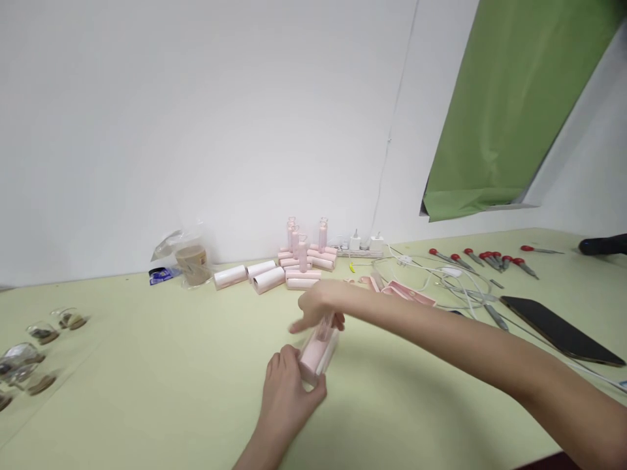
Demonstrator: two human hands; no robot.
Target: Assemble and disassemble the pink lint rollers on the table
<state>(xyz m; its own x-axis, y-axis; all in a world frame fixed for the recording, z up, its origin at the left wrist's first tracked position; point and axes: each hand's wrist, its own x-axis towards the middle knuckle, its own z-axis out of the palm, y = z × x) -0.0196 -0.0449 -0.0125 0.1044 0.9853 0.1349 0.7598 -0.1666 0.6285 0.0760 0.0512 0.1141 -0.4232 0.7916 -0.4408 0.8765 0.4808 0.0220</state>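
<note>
Tilted above the tabletop is a pink cylinder with a clear, glossy outer part, slightly blurred. My left hand grips its lower end, thumb on the near side and fingers around the left. Reaching across from the right, my right hand is closed about its upper end, one finger sticking out to the left; its other fingers are partly hidden behind the clear part. Beyond my hands, several pink bottle-like pieces with loops on top stand among pink-and-white cylinders lying on their sides.
At the left are glass domes on brown bases. A bagged brown cup stands by the wall. To the right lie pink trays, tangled cables, red-tipped tools and a dark tablet. A power strip sits behind.
</note>
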